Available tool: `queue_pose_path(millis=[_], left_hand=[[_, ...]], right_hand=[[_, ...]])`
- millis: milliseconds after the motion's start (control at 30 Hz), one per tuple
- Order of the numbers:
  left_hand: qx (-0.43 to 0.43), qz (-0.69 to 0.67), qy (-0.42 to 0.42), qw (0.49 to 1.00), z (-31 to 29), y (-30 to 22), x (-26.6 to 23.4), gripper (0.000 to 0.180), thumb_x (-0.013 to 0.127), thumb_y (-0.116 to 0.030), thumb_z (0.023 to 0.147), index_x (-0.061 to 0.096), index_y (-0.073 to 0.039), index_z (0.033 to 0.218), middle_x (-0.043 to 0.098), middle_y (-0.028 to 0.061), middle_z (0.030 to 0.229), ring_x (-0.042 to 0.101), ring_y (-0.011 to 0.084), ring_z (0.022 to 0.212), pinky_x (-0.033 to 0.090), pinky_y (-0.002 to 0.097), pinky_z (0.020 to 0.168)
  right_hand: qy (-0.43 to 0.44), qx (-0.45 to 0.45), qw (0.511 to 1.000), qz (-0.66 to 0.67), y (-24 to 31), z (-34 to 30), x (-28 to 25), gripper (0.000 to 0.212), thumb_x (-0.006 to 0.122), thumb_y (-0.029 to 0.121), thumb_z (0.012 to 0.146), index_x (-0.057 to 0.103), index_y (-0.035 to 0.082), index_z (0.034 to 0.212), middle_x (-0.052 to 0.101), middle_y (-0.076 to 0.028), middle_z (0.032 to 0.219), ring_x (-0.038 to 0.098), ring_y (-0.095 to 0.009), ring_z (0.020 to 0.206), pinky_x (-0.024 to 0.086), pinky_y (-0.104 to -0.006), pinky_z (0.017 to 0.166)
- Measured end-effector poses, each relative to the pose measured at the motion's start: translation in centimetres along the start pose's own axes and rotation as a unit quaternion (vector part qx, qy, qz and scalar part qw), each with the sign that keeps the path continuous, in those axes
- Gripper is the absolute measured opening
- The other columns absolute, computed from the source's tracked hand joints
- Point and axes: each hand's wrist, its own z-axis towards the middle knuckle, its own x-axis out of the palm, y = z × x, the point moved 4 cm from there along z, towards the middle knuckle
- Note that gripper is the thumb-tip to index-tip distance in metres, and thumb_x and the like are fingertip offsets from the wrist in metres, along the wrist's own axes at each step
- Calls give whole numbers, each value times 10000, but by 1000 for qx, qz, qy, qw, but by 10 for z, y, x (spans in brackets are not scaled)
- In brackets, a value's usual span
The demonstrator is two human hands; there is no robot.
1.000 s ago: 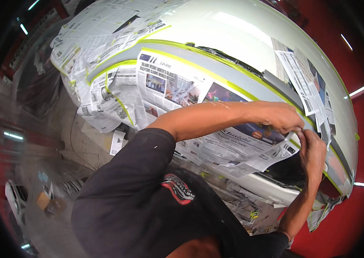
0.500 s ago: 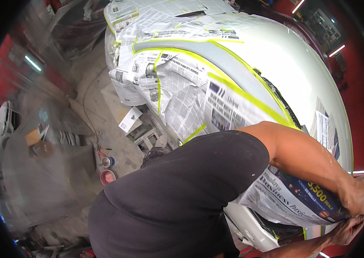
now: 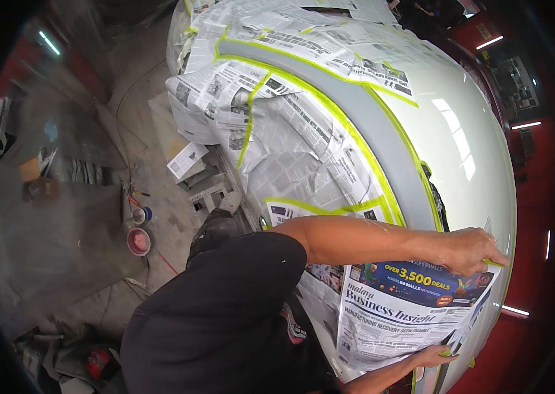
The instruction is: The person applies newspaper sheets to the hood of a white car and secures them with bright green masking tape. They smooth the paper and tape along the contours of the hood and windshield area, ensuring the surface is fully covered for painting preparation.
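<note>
A newspaper sheet [image 3: 389,322] with a dark blue advert along its top lies spread against the side of a white car [image 3: 445,141]. My left hand [image 3: 464,253] presses its upper edge, fingers closed at the far corner by a bit of yellow-green tape. Lower down, my right hand [image 3: 431,356] pinches the sheet's bottom corner, with yellow-green tape at its thumb. Above my left forearm, a curved grey strip [image 3: 349,98] of the body shows between lines of yellow-green masking tape [image 3: 382,177]. Other newspaper [image 3: 297,131] covers the panel beside it.
To the left, a grey plastic sheet [image 3: 61,243] drapes over something bulky, with a cardboard box [image 3: 41,189] on it. A pink-filled bowl [image 3: 138,241] and a small can [image 3: 141,215] stand on the concrete floor. A red wall [image 3: 536,217] rises beyond the car.
My hands, close together at the right before, are now apart at two corners of the newspaper. The sheet lies flatter and in fuller view. My view has shifted with my body.
</note>
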Motion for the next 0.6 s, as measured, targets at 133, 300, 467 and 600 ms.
queue_pose_path(millis=[133,300,467,600], left_hand=[[-117,7,-36,992,-19,69,-60,436,628,-137,899,628,-165,1335,680,225,986,647,387,920,507,460,846],[-195,18,35,980,-27,123,-120,474,620,-121,877,616,-171,1349,693,225,1075,655,387,966,505,469,898],[-202,-34,28,978,-31,159,-139,491,614,-87,842,625,-141,1329,700,242,1050,669,389,956,515,453,886],[-185,-18,14,983,-33,159,-137,472,621,-84,837,638,-126,1307,699,243,1010,663,397,937,514,461,876]], right_hand=[[263,286,921,38,18,-81,5,772,429,592,992,466,-60,1403,539,-237,1386,593,-375,1142,465,-453,947],[403,464,762,206,45,-179,16,996,511,780,862,449,-45,1417,517,-123,1357,531,-256,1090,423,-376,891],[463,530,693,157,67,-244,15,1072,714,722,753,317,91,1523,450,-100,1365,498,-266,1034,399,-352,794],[450,605,626,197,93,-288,32,1192,778,709,691,227,95,1551,333,-133,1463,427,-339,1218,389,-403,974]])
